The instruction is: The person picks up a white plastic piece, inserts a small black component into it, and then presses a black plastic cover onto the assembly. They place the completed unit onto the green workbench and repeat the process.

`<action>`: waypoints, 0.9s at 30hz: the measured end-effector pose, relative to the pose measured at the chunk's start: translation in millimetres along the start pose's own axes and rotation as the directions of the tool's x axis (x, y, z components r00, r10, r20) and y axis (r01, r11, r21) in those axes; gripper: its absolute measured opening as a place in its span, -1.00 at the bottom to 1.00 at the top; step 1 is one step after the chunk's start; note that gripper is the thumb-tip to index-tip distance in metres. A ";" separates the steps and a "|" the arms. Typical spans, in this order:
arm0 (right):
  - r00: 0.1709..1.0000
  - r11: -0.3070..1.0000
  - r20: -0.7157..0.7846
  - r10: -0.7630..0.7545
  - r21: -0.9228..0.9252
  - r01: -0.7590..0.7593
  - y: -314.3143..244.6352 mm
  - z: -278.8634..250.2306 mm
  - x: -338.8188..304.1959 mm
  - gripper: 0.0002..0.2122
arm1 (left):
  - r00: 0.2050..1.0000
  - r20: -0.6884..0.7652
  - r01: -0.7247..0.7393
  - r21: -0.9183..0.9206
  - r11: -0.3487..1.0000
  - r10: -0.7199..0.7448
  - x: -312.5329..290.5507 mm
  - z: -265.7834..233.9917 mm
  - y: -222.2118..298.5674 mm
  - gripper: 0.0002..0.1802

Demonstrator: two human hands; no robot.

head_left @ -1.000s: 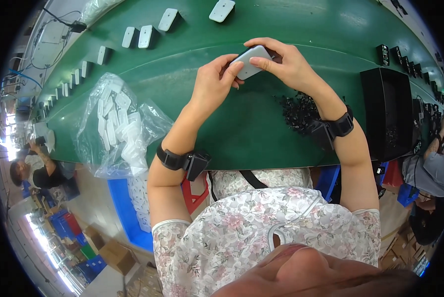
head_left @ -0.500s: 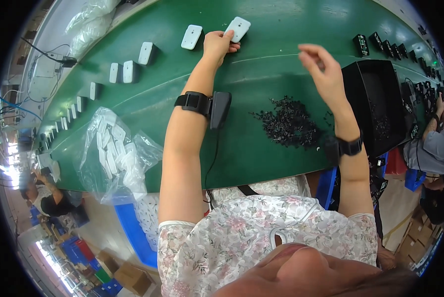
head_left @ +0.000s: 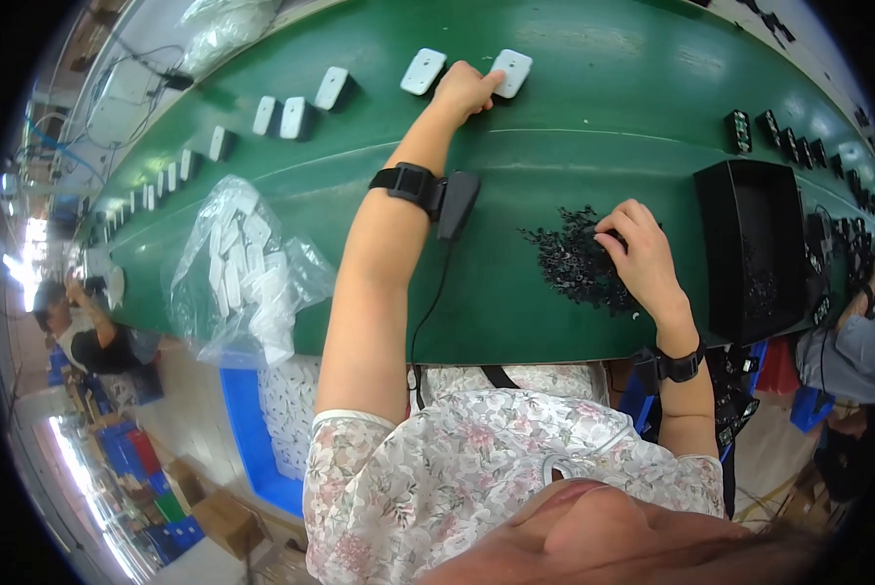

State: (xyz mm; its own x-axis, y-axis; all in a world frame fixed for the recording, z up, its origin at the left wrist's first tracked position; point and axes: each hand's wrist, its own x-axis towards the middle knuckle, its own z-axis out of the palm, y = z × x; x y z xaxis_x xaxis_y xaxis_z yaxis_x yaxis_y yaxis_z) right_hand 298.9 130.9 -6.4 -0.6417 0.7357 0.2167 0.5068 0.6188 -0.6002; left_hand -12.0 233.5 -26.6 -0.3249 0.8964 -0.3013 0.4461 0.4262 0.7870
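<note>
Apparently setting white-topped case [head_left: 515,74] on desk [head_left: 501,288], gripped at corner by left hand [head_left: 465,93]; picking at black parts pile [head_left: 576,261] with right hand [head_left: 642,255], cannot tell grip; next, likely needing single-part pinch

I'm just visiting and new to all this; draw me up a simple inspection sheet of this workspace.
Surface: green table, with a pale line along it.
Job's things: white-topped block at the left hand; pile of small black parts under the right hand.
Clutter: clear plastic bag of white pieces; black bin at the right.
Grippers: none, bare hands; the left touches the block, the right's fingertips are at the pile, anything held unclear.
Cables: thin black cable from the left wrist device; tangled wires upper left.
Surroundings: one person far left, another far right; cardboard boxes lower left.
</note>
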 end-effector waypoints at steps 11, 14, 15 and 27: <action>0.990 0.975 -0.074 -0.117 -0.201 0.100 1.4 12.6 2.4 -0.93 | 0.579 -0.251 -0.559 0.571 0.602 0.776 -232.8 -8.0 -29.4 -0.68; 0.992 0.988 -0.109 -0.063 -0.145 0.047 8.4 11.5 1.3 -0.95 | 0.550 -0.485 -0.443 0.520 0.730 0.680 -273.6 -38.8 -66.9 -0.75; 0.989 0.993 -0.147 0.002 -0.115 -0.019 11.3 9.0 1.1 -0.96 | 0.556 -0.559 -0.342 0.520 0.782 0.615 -280.2 -53.6 -79.4 -0.82; 0.968 0.994 -0.239 -0.079 0.052 0.094 8.2 5.1 11.4 -0.96 | 0.776 -0.599 0.503 0.777 0.378 0.199 -177.4 -179.9 -217.1 -0.24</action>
State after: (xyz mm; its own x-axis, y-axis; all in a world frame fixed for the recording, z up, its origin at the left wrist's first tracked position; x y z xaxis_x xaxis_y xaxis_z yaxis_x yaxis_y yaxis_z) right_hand 292.9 143.1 -12.8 -0.5234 0.7288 0.4414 0.4137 0.6703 -0.6161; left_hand -201.3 -39.9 -47.1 -0.6630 0.7073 0.2452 0.6531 0.7066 -0.2724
